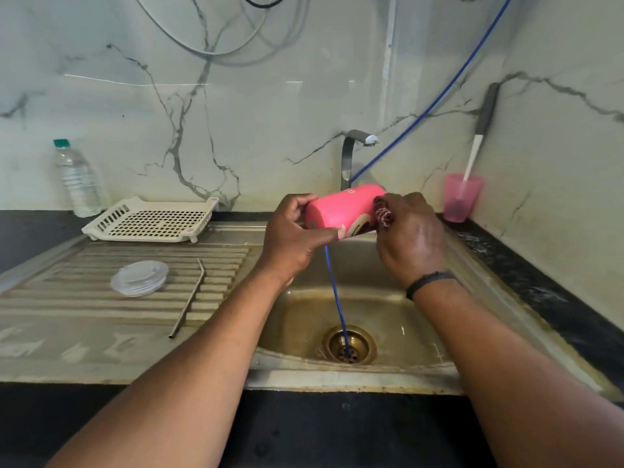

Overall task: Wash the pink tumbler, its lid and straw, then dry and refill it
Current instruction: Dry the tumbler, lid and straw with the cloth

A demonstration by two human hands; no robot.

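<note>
Both forearms reach over the sink: left hand curls its grip round the pink tumbler, held sideways above the basin. Right hand pinches a scrubber at its mouth. Lid and straw lie on the drainboard.

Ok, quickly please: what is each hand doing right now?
Left hand: grips the base end of the pink tumbler, held sideways over the sink.
Right hand: holds a scrubber at the tumbler's mouth.
</note>
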